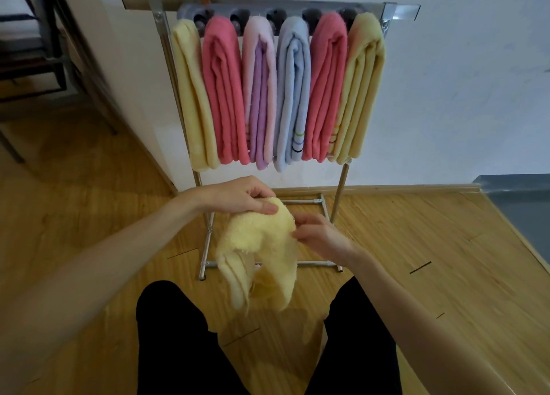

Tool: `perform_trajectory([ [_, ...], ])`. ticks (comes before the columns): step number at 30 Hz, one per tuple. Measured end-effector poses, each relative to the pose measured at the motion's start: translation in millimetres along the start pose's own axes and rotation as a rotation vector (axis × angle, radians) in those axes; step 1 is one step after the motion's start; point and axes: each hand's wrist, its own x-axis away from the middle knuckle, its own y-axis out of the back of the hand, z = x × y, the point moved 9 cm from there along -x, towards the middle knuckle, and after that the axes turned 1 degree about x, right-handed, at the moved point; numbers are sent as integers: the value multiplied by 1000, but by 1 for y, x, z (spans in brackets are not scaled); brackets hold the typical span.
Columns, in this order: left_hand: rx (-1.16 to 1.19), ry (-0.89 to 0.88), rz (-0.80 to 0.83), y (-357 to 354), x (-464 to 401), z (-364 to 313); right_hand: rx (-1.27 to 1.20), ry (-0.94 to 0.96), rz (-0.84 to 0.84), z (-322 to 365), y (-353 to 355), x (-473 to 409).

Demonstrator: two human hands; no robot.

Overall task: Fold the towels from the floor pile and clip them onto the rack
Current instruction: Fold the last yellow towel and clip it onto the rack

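I see my left hand (241, 196) and right hand (320, 235) both pinching the yellow towel (259, 254), with the rack (339, 192) and its six hung towels (276, 90) just past them.

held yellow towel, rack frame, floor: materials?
Yellow towel: looks like terry cloth, fuzzy looped pile, limp drape from both hands.
Rack: seemingly metal tubing, shiny chrome-like finish with bright reflections; exact alloy unclear.
Floor: wood-look planks, visible grain and a slight sheen; real wood or laminate cannot be told.

Limp yellow towel (262, 254) hangs, seemingly unfolded, before rack (339, 192).
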Motion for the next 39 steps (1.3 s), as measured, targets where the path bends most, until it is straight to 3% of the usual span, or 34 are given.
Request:
perform_trajectory([
  [6, -15, 77, -69, 18, 18, 25, 168, 86, -35, 39, 5, 2],
  [12, 8, 103, -188, 46, 48, 49, 184, 71, -110, 56, 23, -3],
  [17, 91, 99, -258, 79, 70, 49, 421, 129, -171, 80, 31, -23],
  [23, -113, 98, -267, 132, 89, 20, 727, 381, -12, 159, 0, -55],
  [30, -469, 212, -271, 209, 102, 2, 1144, 549, 60, 251, -36, -91],
  [34, -602, 229, -369, 255, 111, -14, 1338, 564, -88, 292, -42, -124],
  [39, -804, 139, -691, 315, 125, -42, 1365, 622, -369, 350, -43, -154],
])
